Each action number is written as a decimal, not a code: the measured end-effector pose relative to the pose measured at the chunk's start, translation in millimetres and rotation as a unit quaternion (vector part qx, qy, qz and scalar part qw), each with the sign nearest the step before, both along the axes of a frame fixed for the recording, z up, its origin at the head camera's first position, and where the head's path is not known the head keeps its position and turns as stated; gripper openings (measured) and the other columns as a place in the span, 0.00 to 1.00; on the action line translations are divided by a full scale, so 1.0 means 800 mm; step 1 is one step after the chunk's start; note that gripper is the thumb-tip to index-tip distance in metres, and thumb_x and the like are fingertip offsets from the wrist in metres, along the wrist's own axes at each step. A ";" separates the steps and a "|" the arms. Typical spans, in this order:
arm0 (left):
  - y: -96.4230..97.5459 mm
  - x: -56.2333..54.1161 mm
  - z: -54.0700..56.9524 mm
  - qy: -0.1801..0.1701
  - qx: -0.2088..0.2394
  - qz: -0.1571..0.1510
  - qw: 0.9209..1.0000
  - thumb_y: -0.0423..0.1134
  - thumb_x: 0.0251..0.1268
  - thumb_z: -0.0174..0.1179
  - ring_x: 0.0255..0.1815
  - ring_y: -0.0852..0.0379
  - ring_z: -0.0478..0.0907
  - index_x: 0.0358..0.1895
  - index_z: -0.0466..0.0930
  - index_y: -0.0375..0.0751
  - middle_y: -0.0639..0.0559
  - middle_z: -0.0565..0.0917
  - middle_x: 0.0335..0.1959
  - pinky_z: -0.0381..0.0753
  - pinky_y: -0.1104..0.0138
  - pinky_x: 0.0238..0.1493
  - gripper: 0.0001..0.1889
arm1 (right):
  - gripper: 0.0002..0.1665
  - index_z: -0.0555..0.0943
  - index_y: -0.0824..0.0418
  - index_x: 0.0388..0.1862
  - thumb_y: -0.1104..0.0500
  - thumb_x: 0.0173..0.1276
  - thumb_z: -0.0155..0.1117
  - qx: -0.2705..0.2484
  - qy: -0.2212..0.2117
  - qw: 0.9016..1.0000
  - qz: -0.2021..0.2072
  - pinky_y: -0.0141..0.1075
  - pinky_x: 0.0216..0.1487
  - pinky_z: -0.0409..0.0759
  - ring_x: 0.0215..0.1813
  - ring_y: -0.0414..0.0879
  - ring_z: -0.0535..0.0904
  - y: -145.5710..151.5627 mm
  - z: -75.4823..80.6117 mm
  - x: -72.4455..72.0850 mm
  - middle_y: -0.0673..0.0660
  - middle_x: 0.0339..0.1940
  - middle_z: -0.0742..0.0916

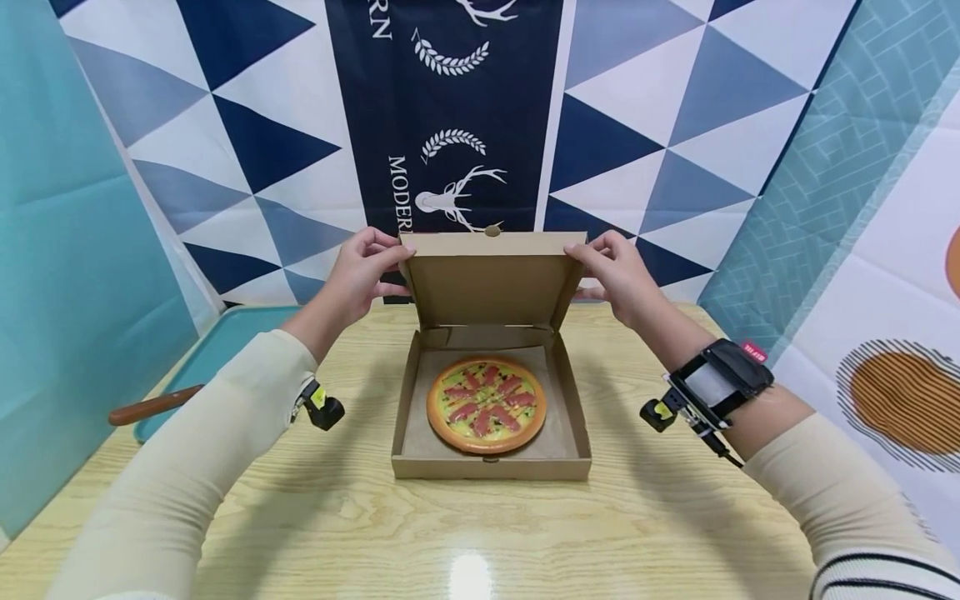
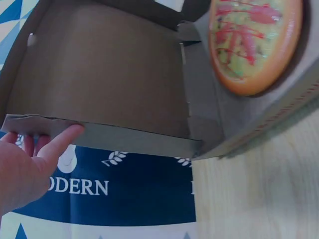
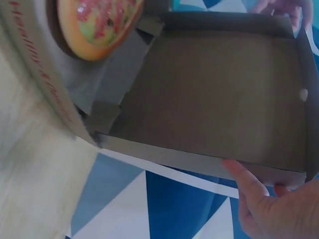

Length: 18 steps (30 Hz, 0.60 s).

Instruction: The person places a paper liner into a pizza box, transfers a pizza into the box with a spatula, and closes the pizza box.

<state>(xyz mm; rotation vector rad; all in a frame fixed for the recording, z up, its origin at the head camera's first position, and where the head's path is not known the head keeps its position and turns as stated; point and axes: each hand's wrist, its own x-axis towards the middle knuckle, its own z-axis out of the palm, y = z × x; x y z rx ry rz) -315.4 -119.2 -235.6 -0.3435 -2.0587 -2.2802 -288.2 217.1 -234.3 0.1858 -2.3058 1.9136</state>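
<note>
A brown cardboard pizza box (image 1: 491, 469) stands on the table with its lid (image 1: 491, 287) raised nearly upright at the back. Inside the base, on a paper liner (image 1: 420, 392), lies a whole pizza (image 1: 487, 406) with red toppings and an orange-brown crust. My left hand (image 1: 356, 275) holds the lid at its upper left corner, thumb on the side flap in the left wrist view. At the opposite upper corner, my right hand (image 1: 618, 275) grips the lid the same way; the right wrist view shows its thumb along the flap edge. Some fingers of both hands are hidden behind the lid.
To the left, a teal tray (image 1: 225, 333) lies on the wooden table (image 1: 360, 533), with a brown handle (image 1: 153, 406) jutting over its near edge. Patterned cloth (image 1: 457, 100) hangs directly behind the box. Teal sheets line both sides.
</note>
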 end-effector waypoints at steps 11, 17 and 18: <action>-0.002 0.027 -0.022 0.057 -0.006 -0.018 0.998 0.27 0.63 0.62 0.44 0.49 0.76 0.37 0.70 0.40 0.46 0.71 0.41 0.83 0.50 0.43 0.09 | 0.16 0.66 0.59 0.42 0.54 0.70 0.63 -0.026 0.038 0.999 0.020 0.42 0.45 0.84 0.51 0.49 0.72 0.007 -0.022 0.026 0.55 0.45 0.70; -0.008 0.038 -0.037 0.077 0.004 -0.029 0.997 0.25 0.62 0.62 0.39 0.54 0.81 0.38 0.70 0.39 0.47 0.74 0.40 0.82 0.50 0.45 0.09 | 0.16 0.65 0.63 0.39 0.58 0.69 0.64 -0.016 0.064 0.997 0.032 0.41 0.44 0.84 0.47 0.47 0.76 0.007 -0.033 0.036 0.58 0.42 0.71; -0.009 0.039 -0.040 0.083 0.004 -0.031 0.996 0.25 0.62 0.62 0.38 0.55 0.81 0.38 0.71 0.39 0.48 0.75 0.39 0.82 0.51 0.44 0.10 | 0.16 0.65 0.63 0.39 0.59 0.69 0.64 -0.013 0.066 0.997 0.034 0.41 0.45 0.84 0.47 0.47 0.78 0.008 -0.035 0.037 0.58 0.42 0.71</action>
